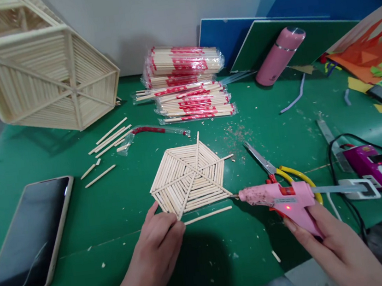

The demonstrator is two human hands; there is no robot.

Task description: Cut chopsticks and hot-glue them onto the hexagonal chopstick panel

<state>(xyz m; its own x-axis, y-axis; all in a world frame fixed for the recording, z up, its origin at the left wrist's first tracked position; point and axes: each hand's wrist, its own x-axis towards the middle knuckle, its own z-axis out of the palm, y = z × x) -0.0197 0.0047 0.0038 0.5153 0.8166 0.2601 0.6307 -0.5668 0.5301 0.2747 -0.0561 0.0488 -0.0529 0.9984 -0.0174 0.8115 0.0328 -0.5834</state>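
Note:
A six-sided panel of thin wooden sticks (pixel 188 176) lies flat on the green table, its rows crossed by spokes, two of which stick out past the rim. My left hand (pixel 163 239) is closed at the panel's lower left, one finger touching its edge. From its fingertips a loose wooden stick (pixel 208 215) runs to the right, along the panel's near side. My right hand (pixel 328 237) is wrapped round the handle of a pink hot glue gun (pixel 277 195) with a lit red light. The gun's nozzle meets the panel's lower right corner, and a glue stick (pixel 336 188) juts from its back.
Scissors (pixel 266 161) lie behind the glue gun, near a purple power strip (pixel 375 167) with cables. Chopstick packs (pixel 187 83) and a pink bottle (pixel 281 55) are at the back. Left are a phone (pixel 28 237), loose sticks (pixel 111 136) and a large stick-built structure (pixel 47 81).

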